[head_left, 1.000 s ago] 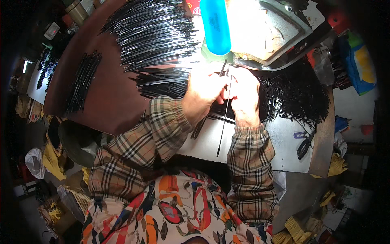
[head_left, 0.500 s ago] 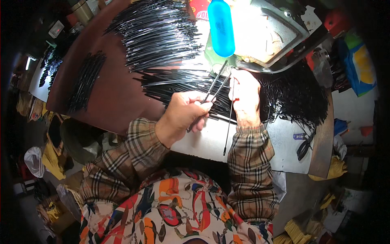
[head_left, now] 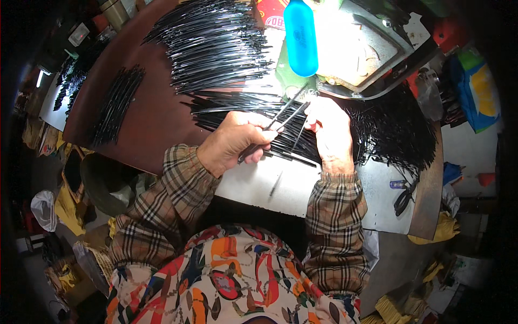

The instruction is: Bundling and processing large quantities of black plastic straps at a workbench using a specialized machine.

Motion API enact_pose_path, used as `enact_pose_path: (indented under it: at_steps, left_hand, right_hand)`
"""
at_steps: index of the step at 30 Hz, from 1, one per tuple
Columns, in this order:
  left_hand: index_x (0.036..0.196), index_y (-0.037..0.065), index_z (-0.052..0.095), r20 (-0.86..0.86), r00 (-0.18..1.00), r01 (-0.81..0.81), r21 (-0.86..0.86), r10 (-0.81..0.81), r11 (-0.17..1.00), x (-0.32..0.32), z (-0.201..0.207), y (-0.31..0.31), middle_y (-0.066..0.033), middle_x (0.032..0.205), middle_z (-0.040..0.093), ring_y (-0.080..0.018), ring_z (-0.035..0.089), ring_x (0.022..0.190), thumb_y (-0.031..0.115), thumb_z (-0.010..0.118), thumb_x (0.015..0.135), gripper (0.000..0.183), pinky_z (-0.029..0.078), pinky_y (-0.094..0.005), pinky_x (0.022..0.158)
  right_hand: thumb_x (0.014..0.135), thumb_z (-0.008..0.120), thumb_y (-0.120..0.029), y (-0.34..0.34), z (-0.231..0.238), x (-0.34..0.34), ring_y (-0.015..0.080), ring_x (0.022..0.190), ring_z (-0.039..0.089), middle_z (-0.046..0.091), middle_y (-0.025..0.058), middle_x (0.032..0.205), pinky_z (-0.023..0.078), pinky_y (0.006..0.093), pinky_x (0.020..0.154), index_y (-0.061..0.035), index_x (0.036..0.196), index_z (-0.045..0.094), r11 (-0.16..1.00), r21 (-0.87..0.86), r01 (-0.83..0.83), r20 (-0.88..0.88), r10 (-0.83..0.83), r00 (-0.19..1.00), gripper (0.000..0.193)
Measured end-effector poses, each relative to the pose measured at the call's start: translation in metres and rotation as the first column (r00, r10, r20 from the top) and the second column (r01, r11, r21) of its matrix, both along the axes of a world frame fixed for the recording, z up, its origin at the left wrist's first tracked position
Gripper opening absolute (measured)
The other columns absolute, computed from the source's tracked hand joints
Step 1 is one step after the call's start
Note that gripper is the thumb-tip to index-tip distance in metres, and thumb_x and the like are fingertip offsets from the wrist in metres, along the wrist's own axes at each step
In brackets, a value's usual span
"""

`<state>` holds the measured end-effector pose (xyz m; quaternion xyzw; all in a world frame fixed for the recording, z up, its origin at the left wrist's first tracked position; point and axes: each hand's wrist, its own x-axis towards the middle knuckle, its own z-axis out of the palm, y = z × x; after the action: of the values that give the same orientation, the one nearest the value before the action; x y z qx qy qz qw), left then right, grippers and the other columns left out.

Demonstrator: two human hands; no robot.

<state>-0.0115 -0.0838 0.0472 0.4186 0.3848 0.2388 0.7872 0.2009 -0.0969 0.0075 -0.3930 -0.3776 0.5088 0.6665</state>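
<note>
My left hand (head_left: 229, 139) is closed around thin black rods (head_left: 286, 112), whose far ends spread apart toward my right hand. With fingers pinched, my right hand (head_left: 332, 132) holds one thin black rod (head_left: 298, 139), slanting down toward me and blurred at its lower end. Under and beyond both hands lies a loose layer of black rods (head_left: 216, 108). A large, neater stack of black rods (head_left: 216, 48) sits farther off. To the right of my right hand is a tangled heap of thin black pieces (head_left: 394, 129).
A small bundle of black rods (head_left: 117, 105) lies on the brown board (head_left: 162, 119) at left. A blue rounded object (head_left: 301, 40) stands beyond my hands, beside a brightly lit metal-framed thing (head_left: 377, 70). A small black-handled tool (head_left: 402, 202) rests near the right table edge.
My left hand has shifted slightly left and toward me. The rod in my right hand has swung and now blurs, and the right hand has moved slightly right.
</note>
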Motion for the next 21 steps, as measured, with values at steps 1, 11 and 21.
enact_pose_path:
  at_steps: [1,11,21]
  left_hand:
    - [0.087,-0.006,0.059,0.010,1.000,0.001,0.002,-0.001,1.000,0.000,-0.002,0.000,-0.0068,0.070,0.058,-0.0086,0.052,0.048,0.003,0.063,0.081,0.011,0.041,-0.0200,0.041]
    - [0.077,-0.003,0.058,0.034,0.996,-0.085,0.025,0.084,0.996,0.002,-0.011,-0.008,-0.0052,0.064,0.056,-0.0079,0.053,0.046,0.001,0.062,0.082,0.008,0.037,-0.0198,0.037]
    - [0.087,-0.004,0.061,0.073,0.996,-0.052,0.058,0.048,0.997,0.003,-0.009,-0.010,-0.0035,0.065,0.057,-0.0066,0.051,0.045,0.002,0.062,0.083,0.007,0.035,-0.0193,0.037]
  right_hand:
    - [0.086,0.057,-0.010,0.000,-0.001,0.001,0.0129,0.063,0.057,0.059,0.0071,0.080,0.051,0.0258,0.059,0.0045,0.095,0.059,0.999,0.028,-0.042,-0.034,0.043,0.999,0.017]
    - [0.082,0.058,-0.001,-0.009,0.000,-0.009,0.0140,0.062,0.058,0.061,0.0092,0.082,0.052,0.0264,0.059,0.0062,0.097,0.058,0.998,-0.066,-0.023,-0.109,0.016,0.994,0.016]
    - [0.082,0.059,0.000,-0.015,-0.006,-0.014,0.0117,0.062,0.056,0.060,0.0085,0.081,0.050,0.0253,0.057,0.0074,0.100,0.058,0.999,0.027,0.046,-0.128,-0.042,0.991,0.020]
